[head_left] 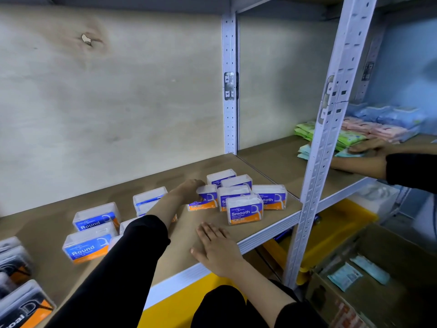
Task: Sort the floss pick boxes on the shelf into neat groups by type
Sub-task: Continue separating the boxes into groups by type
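Note:
Several blue-and-orange "Smooth" floss pick boxes (pixel 244 209) stand clustered at the right end of the brown shelf (pixel 47 228). My left hand (pixel 189 191) reaches across and grips the leftmost Smooth box (pixel 206 200) of that cluster by its left side. My right hand (pixel 217 247) rests flat, palm down, on the shelf near the front edge, holding nothing. "Round" boxes (pixel 88 247) sit in a loose group further left, partly hidden behind my left sleeve. Black-and-orange charcoal boxes (pixel 23 308) lie at the far left bottom corner.
A white perforated upright (pixel 316 185) stands at the shelf's front right corner. In the bay beyond it, another person's hands (pixel 369 150) lie on stacked wipe packs (pixel 350 136). A yellow bin (pixel 331 237) and a cardboard box (pixel 369 280) sit below.

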Demonstrator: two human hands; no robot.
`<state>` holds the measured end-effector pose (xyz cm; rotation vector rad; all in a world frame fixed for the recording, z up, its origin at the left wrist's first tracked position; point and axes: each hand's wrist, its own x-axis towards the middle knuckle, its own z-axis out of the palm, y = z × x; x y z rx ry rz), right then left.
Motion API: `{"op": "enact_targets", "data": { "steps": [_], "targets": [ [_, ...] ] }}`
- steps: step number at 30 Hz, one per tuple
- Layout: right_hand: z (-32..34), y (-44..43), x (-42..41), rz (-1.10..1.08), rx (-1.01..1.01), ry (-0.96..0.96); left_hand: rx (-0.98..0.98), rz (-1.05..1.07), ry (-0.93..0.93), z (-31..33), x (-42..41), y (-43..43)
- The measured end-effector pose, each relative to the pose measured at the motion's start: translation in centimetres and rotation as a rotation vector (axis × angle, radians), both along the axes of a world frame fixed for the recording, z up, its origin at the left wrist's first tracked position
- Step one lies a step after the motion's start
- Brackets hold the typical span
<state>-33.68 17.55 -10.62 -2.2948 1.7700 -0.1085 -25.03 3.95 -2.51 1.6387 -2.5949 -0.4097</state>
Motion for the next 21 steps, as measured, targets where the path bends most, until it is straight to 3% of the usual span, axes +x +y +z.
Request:
{"op": "enact_targets", "data": {
  "steps": [21],
  "targets": [
    [0.7,0.1,0.1,-0.019,0.019,-0.044,-0.032,-0.012,-0.052,2.2,1.8,1.2]
  ]
}}
